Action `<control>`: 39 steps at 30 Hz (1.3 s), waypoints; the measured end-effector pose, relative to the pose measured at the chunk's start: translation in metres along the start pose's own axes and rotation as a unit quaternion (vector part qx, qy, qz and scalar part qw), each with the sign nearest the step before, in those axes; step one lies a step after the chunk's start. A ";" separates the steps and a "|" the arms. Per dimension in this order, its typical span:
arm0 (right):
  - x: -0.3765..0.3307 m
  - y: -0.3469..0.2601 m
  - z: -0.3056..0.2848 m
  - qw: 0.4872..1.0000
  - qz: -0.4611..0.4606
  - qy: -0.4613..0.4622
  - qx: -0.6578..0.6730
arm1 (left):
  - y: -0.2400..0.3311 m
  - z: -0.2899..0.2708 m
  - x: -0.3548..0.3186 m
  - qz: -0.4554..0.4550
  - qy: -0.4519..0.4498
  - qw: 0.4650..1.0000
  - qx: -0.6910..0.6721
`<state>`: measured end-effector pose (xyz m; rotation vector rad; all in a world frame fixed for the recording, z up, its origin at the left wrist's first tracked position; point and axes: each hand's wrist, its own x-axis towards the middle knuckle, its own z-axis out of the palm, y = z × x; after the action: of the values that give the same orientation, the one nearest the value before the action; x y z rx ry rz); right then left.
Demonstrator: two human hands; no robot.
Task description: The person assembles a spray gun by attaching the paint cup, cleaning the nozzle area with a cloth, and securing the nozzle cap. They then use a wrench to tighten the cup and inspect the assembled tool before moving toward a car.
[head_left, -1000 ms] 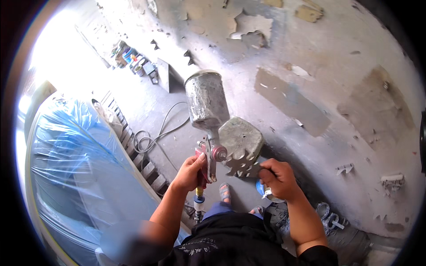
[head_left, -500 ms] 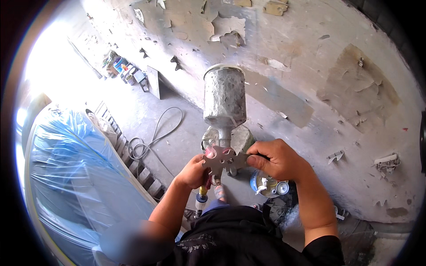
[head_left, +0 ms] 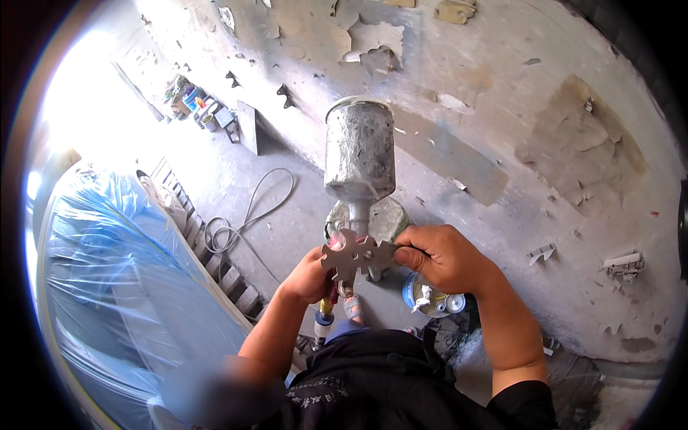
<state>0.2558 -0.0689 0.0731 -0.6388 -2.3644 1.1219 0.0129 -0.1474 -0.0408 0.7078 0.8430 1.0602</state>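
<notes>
A paint spray gun with a paint-splattered metal cup (head_left: 360, 154) on top is held upright in front of me. My left hand (head_left: 307, 278) is closed around the gun's red handle (head_left: 332, 292), most of which is hidden. Below it are a yellow fitting (head_left: 327, 307) and a clear-and-dark cylinder. A flat silver multi-wrench (head_left: 350, 256) with notched edges and holes lies across the front of the gun body, under the cup's neck. My right hand (head_left: 448, 259) pinches its right end between thumb and fingers. The wrench covers the part of the gun behind it, so contact there is hard to see.
Behind the gun stands a rounded, paint-crusted container (head_left: 390, 218). A round can (head_left: 414, 292) with small items on its top is below my right hand. Plastic-wrapped bodywork (head_left: 136, 287) fills the left. A grey hose (head_left: 247, 222) loops over the floor; a peeling wall (head_left: 459, 158) rises right.
The gun and its cup have shifted slightly left and up. The wrench has moved left with them and turned a little, with my right hand still pinching its end.
</notes>
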 end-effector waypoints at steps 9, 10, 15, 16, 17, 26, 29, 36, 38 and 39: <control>0.006 0.000 -0.002 1.000 -0.016 -0.009 -0.023 | -0.004 0.000 -0.001 0.006 0.045 0.999 0.020; 0.003 0.006 0.008 1.000 -0.022 0.010 -0.015 | -0.004 0.001 0.000 0.017 0.065 0.997 0.037; -0.012 0.011 0.079 0.940 0.114 0.110 0.303 | 0.019 0.029 0.004 0.000 0.132 0.985 0.110; -0.012 0.004 0.097 0.894 0.119 0.143 0.407 | 0.016 0.027 0.007 0.013 0.134 0.983 0.125; -0.009 0.002 0.109 0.836 0.123 0.172 0.506 | 0.012 0.024 0.010 0.026 0.140 0.980 0.141; 0.000 0.001 0.097 0.726 0.162 0.113 0.659 | 0.017 0.025 0.013 0.069 0.180 0.971 0.142; 0.003 -0.010 0.108 0.621 0.124 0.107 0.766 | 0.003 0.022 0.021 0.144 0.220 0.951 0.160; 0.010 -0.028 0.108 0.506 0.087 0.076 0.855 | -0.005 0.023 0.023 0.212 0.316 0.894 0.237; 0.008 -0.029 0.108 0.489 0.084 0.062 0.866 | -0.008 0.025 0.023 0.277 0.324 0.879 0.213; 0.005 -0.029 0.108 0.485 0.079 0.052 0.869 | -0.010 0.026 0.023 0.309 0.327 0.870 0.200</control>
<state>0.1839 -0.1462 0.0353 -0.0205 -0.0842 2.4874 0.0455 -0.1315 -0.0417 1.0257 1.5069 1.7842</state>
